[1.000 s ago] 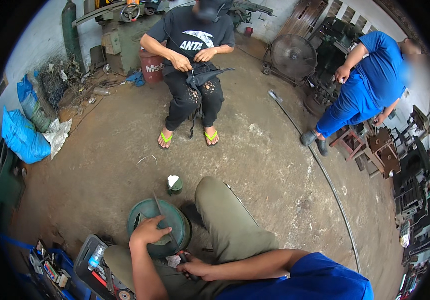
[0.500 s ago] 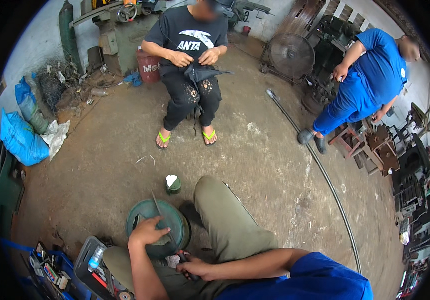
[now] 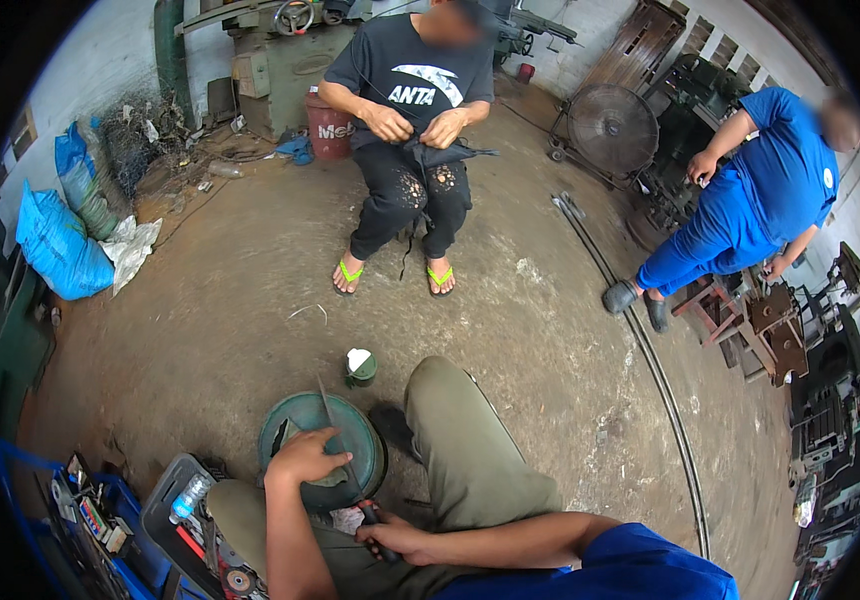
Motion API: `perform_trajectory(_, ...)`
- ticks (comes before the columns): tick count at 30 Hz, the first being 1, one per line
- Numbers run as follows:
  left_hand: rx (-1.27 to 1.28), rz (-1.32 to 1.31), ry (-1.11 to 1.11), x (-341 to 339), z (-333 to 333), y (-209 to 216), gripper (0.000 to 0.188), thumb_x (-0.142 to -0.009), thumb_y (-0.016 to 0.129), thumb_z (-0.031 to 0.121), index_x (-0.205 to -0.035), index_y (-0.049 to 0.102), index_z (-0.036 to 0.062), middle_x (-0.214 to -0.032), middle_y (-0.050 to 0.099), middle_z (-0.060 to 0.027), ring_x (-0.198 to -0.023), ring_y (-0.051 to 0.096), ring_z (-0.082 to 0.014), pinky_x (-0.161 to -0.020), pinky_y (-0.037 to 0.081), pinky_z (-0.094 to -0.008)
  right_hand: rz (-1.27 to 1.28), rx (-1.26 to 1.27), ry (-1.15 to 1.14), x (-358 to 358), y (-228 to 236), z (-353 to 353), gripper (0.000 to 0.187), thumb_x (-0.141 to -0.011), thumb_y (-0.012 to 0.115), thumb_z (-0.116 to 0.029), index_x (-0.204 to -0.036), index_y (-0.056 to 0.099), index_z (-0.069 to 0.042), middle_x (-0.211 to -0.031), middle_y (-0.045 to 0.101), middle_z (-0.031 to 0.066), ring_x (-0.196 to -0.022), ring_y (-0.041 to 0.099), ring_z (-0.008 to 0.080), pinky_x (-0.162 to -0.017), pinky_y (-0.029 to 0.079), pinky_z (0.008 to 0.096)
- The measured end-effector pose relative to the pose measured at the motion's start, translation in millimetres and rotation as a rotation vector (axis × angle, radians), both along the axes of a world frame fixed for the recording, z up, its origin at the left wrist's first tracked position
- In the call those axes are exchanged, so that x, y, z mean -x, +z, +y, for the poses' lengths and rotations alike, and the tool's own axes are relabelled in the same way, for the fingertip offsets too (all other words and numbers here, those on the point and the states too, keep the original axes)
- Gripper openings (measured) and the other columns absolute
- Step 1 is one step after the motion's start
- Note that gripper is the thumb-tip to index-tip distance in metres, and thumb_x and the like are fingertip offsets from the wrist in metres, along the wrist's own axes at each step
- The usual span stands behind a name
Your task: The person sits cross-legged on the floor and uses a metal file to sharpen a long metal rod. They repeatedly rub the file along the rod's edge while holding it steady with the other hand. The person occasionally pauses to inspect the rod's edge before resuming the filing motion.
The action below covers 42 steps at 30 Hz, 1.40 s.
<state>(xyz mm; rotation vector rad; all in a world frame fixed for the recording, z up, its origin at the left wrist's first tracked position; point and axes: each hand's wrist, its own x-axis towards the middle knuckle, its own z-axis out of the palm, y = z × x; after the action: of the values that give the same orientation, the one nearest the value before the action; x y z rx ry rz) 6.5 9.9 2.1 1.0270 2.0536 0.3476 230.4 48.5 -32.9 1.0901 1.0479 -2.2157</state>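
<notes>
My right hand (image 3: 397, 537) is closed around the dark handle of a long, narrow blade-like tool (image 3: 326, 402); whether it is a file or a knife I cannot tell. The blade runs forward and slightly left across a round green drum-like container (image 3: 370, 433) between my legs. Over the container's top lies my left hand (image 3: 305, 458), fingers stretched toward the blade and beside it. A greyish flat piece lies partly under that hand, its shape mostly hidden. Just beyond the container stands a small green cup or tin (image 3: 361, 369) with something white in its top.
At lower left are an open grey toolbox (image 3: 165, 505) with a bottle and tools, and a blue crate (image 3: 140, 535). Long metal bars (image 3: 650, 365) lie on the floor at right. One person sits ahead holding a black umbrella (image 3: 440, 155); another in blue stands at right near a fan (image 3: 612, 130).
The whole view has swung slightly, moving the surroundings right in the picture. My hands and the tool keep nearly the same places on the container.
</notes>
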Motion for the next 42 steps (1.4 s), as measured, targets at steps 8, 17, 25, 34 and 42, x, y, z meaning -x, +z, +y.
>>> perform_trajectory(8,0.015,0.021,-0.038,1,0,-4,0.072,-0.086,0.066,0.051,-0.141,0.053,0.0065,-0.142,0.054,-0.0182,-0.133,0.050,-0.0334,-0.112,0.038,-0.0391,0.001,0.032,-0.010,0,1,0,0.036,-0.084,0.068,-0.012,-0.113,0.046,-0.008,-0.077,0.050,-0.0009,-0.065,0.053,0.0098,-0.057,0.044,0.0257)
perform_trajectory(17,0.037,0.026,-0.055,2,-2,-8,0.073,-0.086,0.066,0.053,-0.143,0.052,0.0093,-0.144,0.053,-0.0177,-0.136,0.046,-0.0348,-0.114,0.036,-0.0402,-0.009,0.067,-0.041,1,8,3,0.040,-0.084,0.068,-0.011,-0.116,0.044,-0.006,-0.075,0.050,-0.0003,-0.063,0.051,0.0107,-0.055,0.044,0.0267)
perform_trajectory(25,-0.004,0.014,-0.032,3,-2,-17,0.072,-0.084,0.069,0.053,-0.140,0.055,0.0086,-0.135,0.059,-0.0204,-0.130,0.052,-0.0368,-0.110,0.040,-0.0406,-0.012,0.055,-0.018,0,5,1,0.044,-0.083,0.068,-0.012,-0.121,0.044,-0.009,-0.077,0.049,-0.0010,-0.065,0.052,0.0098,-0.055,0.044,0.0262)
perform_trajectory(34,0.012,0.007,-0.007,-1,0,3,0.068,-0.085,0.069,0.047,-0.137,0.056,0.0055,-0.140,0.056,-0.0193,-0.131,0.051,-0.0360,-0.110,0.040,-0.0410,-0.001,-0.013,-0.023,1,1,0,0.053,-0.083,0.068,-0.013,-0.129,0.042,-0.007,-0.078,0.050,-0.0014,-0.064,0.051,0.0090,-0.054,0.045,0.0258)
perform_trajectory(42,-0.012,0.000,0.005,0,0,3,0.067,-0.085,0.069,0.046,-0.137,0.057,0.0060,-0.140,0.056,-0.0180,-0.132,0.050,-0.0356,-0.111,0.039,-0.0411,-0.023,0.020,-0.021,1,-3,-2,0.051,-0.082,0.068,-0.014,-0.127,0.044,-0.007,-0.078,0.050,-0.0010,-0.064,0.051,0.0089,-0.054,0.045,0.0258)
